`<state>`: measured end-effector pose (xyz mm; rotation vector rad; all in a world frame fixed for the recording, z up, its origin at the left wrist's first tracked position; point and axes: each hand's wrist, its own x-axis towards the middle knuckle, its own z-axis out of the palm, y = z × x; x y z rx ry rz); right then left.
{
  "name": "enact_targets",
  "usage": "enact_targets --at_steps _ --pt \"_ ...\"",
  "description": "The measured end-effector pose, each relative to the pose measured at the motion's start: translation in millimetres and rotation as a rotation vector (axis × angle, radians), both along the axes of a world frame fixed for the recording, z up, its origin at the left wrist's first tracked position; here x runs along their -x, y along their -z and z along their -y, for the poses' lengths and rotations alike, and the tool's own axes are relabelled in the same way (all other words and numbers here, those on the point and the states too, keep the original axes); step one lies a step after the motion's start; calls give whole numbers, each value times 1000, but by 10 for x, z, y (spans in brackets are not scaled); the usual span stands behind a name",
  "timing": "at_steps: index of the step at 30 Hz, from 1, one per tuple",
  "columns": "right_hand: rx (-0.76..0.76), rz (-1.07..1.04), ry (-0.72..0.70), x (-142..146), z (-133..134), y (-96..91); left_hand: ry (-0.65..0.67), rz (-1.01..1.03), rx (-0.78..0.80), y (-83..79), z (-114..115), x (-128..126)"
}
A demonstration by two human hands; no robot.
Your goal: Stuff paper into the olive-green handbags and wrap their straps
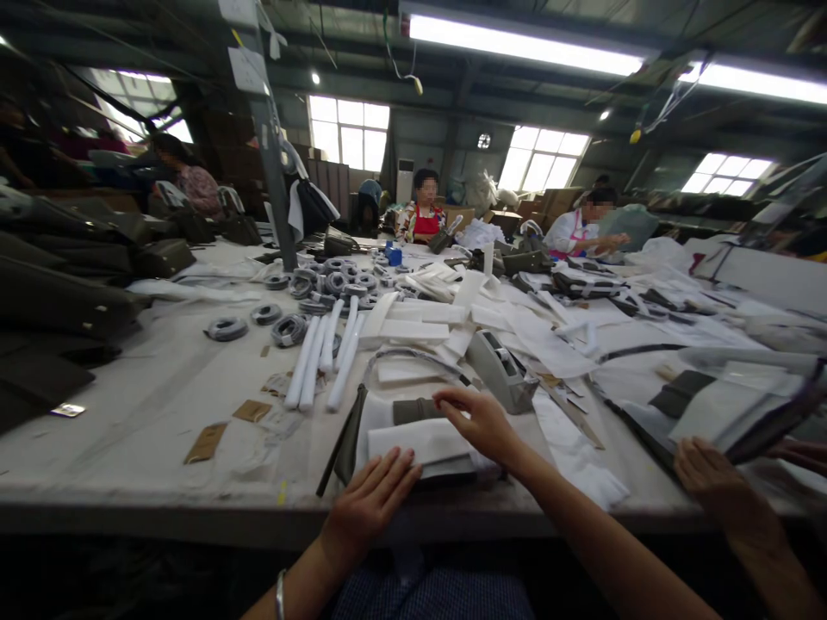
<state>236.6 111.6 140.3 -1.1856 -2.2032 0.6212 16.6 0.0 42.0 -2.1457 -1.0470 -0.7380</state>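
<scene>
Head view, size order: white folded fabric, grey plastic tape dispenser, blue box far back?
1. white folded fabric
2. grey plastic tape dispenser
3. blue box, though distance shrinks it

The tape dispenser (500, 368) is sitting on the table (148, 405) behind the folded sheet (423, 441), paper rolls (321, 357) lying left of it.

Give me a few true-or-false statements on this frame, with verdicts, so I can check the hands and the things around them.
1. The left hand and right hand both touch the white folded sheet. True.
2. The tape dispenser stands left of the left hand. False: it stands just beyond the right hand.
3. White paper rolls lie on the table beyond the hands. True.
4. The left wrist is bare. False: it wears a bangle.
</scene>
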Motion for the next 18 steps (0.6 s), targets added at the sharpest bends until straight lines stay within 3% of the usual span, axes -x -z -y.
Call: enact_targets --at_steps 2,7,13,18 --pt "62 229 7 239 -345 137 1 20 -15 37 18 -28" --pt "202 462 96 741 -944 456 -18 37 -10 99 101 -112" --pt "301 492 191 1068 -1128 646 10 51 -8 77 147 -178" --pt "376 258 110 1101 -1161 799 59 40 -1 67 124 -161"
